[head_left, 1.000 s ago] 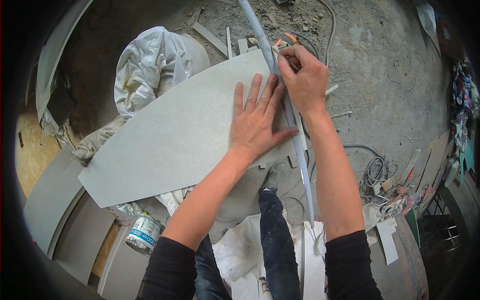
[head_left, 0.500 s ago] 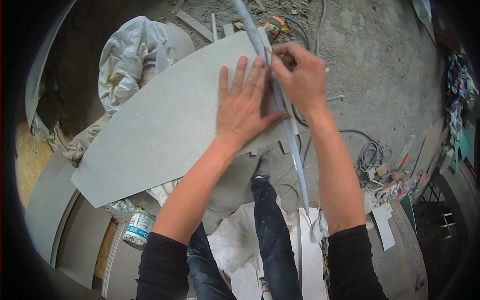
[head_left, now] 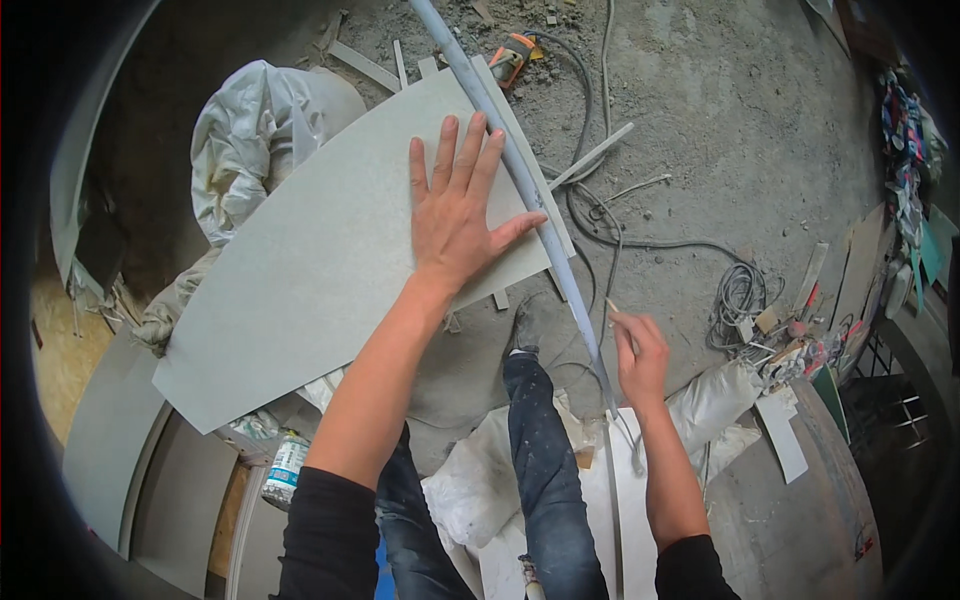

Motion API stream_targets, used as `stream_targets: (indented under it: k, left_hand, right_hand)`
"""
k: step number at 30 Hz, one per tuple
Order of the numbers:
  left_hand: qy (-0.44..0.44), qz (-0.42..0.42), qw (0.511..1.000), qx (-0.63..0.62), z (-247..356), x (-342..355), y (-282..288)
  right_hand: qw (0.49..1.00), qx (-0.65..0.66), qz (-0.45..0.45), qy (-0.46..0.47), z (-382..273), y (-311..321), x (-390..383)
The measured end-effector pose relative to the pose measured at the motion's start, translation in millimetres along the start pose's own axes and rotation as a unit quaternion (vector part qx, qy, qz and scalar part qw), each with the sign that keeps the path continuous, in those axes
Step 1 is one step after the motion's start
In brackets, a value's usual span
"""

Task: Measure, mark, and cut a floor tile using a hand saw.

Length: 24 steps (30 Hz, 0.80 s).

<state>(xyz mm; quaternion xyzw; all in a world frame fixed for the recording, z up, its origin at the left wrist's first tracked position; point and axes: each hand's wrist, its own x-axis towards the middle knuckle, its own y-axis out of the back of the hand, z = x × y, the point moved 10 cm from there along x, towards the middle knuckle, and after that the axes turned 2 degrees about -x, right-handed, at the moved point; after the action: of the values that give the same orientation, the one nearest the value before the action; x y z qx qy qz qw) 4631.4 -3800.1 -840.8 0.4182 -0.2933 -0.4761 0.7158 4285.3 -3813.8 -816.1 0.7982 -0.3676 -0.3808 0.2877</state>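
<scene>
My left hand (head_left: 455, 205) lies flat with fingers spread on a large pale grey tile-like panel (head_left: 290, 260) with one curved edge. Its thumb and fingertips reach the long blue-grey straight bar (head_left: 520, 175), which lies slantwise across the panel's right side and runs on past it at both ends. A narrow strip of panel (head_left: 555, 215) shows to the right of the bar. Off the panel, below its right corner, my right hand (head_left: 640, 350) is closed in a pinch. The tip of a small pale stick (head_left: 612, 304) pokes out between its thumb and finger; the remainder is hidden.
An orange-and-black power tool (head_left: 512, 60) and its cables (head_left: 640, 242) lie on the dusty concrete floor. White sacks (head_left: 270, 140) stand at the panel's far left. A labelled tub (head_left: 285, 468), more panels (head_left: 105, 400) and offcuts (head_left: 780, 435) surround my legs.
My right hand has left the bar's far part and come down toward me, to the right of the bar. My left hand stays flat on the panel; the view has shifted slightly.
</scene>
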Motion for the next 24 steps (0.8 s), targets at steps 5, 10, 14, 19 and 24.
stream_targets:
  k: [5, 10, 14, 19, 24]
  left_hand:
    - [0.044, 0.04, 0.99, -0.129, -4.3, -17.2, 20.3]
    - [0.337, 0.016, 0.798, -0.5, 31.3, -128.4, 37.8]
    - [0.518, 0.039, 0.58, -0.627, 37.8, -220.9, 70.5]
    - [0.531, 0.167, 0.552, -0.621, -4.7, -271.2, 186.9]
    - [0.448, 0.317, 0.575, -0.606, -60.8, -275.3, 361.8]
  right_hand:
    - [0.915, 0.329, -0.081, -0.218, 17.8, -91.0, -40.4]
    - [0.988, 0.126, -0.072, -0.055, -97.5, -29.5, -106.6]
    - [0.99, 0.093, -0.099, -0.022, -133.7, -9.5, -179.7]
    - [0.984, 0.129, -0.116, -0.046, -177.3, 21.0, -228.3]
    - [0.999, 0.016, 0.003, 0.036, -246.3, 89.1, -227.3]
